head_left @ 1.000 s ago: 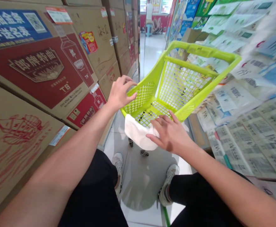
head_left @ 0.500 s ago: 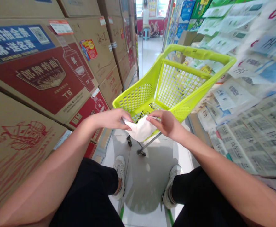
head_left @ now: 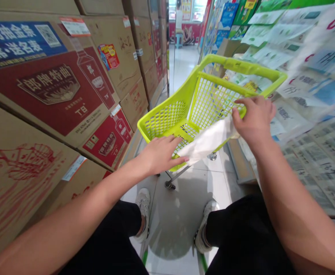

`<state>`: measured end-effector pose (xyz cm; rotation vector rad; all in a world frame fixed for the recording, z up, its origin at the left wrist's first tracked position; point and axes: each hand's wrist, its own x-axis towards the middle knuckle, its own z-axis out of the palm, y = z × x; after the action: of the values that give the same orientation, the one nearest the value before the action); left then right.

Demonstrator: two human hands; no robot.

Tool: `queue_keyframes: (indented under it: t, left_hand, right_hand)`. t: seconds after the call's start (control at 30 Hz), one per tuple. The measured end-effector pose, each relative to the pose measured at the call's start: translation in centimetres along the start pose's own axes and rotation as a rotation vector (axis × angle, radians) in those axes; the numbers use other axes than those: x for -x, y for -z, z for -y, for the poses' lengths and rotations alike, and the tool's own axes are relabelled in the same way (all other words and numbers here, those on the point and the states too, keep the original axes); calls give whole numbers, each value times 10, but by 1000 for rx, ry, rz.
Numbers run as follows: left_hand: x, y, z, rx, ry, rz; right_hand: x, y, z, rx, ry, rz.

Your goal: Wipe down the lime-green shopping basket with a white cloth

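"Where's the white, soft, cloth-like sheet (head_left: 206,143)?"

"Along the near right-hand rim of the lime-green plastic shopping cart (head_left: 192,89), stretched out between the two hands."

"Which way does it run?"

"Its long axis slants from the left hand (head_left: 160,152), low and near, up and away to the right hand (head_left: 255,118). It follows that rim closely."

"And the cart?"

"Its low end faces the wearer, turned somewhat left. The long axis runs away from there, and the lime-green handle (head_left: 242,65) rises at the far end, toward the right."

"How are the hands?"

"The left is fairly open: fingers stretched over the cart's near corner, thumb apart, the sheet's lower end by the thumb. The right is bent over the rim at the sheet's upper end; I can't tell how firmly it grips."

"What's alongside?"

"Brown-and-red cardboard cartons (head_left: 49,88) stacked on the left, pale plastic packets (head_left: 302,88) on the right."
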<state>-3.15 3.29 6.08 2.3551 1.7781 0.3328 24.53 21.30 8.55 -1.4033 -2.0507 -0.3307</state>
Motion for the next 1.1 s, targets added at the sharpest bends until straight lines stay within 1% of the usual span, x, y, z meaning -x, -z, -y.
queue_keyframes:
  t: [0.03,0.07,0.1,0.17,0.2,0.23,0.27,0.33,0.4,0.5,0.53,0.57,0.6,0.67,0.77,0.8,0.83,0.87,0.93,1.0,1.07,1.1]
  left_hand:
    - [-1,-3,-2,-8,5,44]
    - [-2,-5,-2,-10,9,87]
    - [-3,-8,-2,-12,15,124]
    - [-4,-12,1,-14,30,168]
    - [-5,-13,3,-14,37,174]
    - [-5,-15,5,-14,47,175]
    - [-6,-15,8,-18,58,181]
    - [-7,-15,10,-50,87,211]
    - [-9,-11,10,-118,102,276]
    - [-13,-4,5,-231,69,383]
    - [-13,-3,3,-252,59,402]
    - [-14,-2,1,-261,54,409]
    - [-15,-2,-1,-262,53,408]
    - [-16,-2,-3,-262,62,394]
    - [-17,-3,-3,-280,52,396]
    - [-17,-3,-3,-288,41,401]
    - [-17,-3,-2,-291,26,409]
    - [-18,-3,-2,-295,11,417]
    - [-19,-4,-1,-304,-8,432]
    - [-19,-4,-1,-318,-15,431]
    - [-20,-6,-1,-336,-22,416]
    - [-21,-7,-1,-337,-30,402]
  right_hand:
    - [6,1,9,-14,68,-1]
    - [13,2,22,-74,174,41]
    - [23,1,37,-163,312,124]
    - [43,-2,66,-317,592,348]
    - [52,-6,78,-327,675,438]
    - [59,-9,86,-314,727,500]
    - [62,-13,89,-283,747,528]
    - [59,-21,80,-201,709,502]
    - [44,-28,54,-138,648,438]
    - [20,-38,14,-71,575,312]
    - [17,-40,7,-62,563,275]
    - [17,-41,7,-60,551,247]
    - [22,-41,13,-68,546,235]
    - [43,-38,40,-112,566,251]
    - [80,-30,90,-201,702,281]
    - [88,-27,101,-214,734,277]
    - [92,-26,107,-220,765,285]
    - [91,-26,106,-220,775,295]
    - [78,-29,86,-202,735,316]
    - [57,-35,54,-164,632,306]
    - [39,-41,25,-120,541,253]
    - [34,-43,17,-105,506,224]
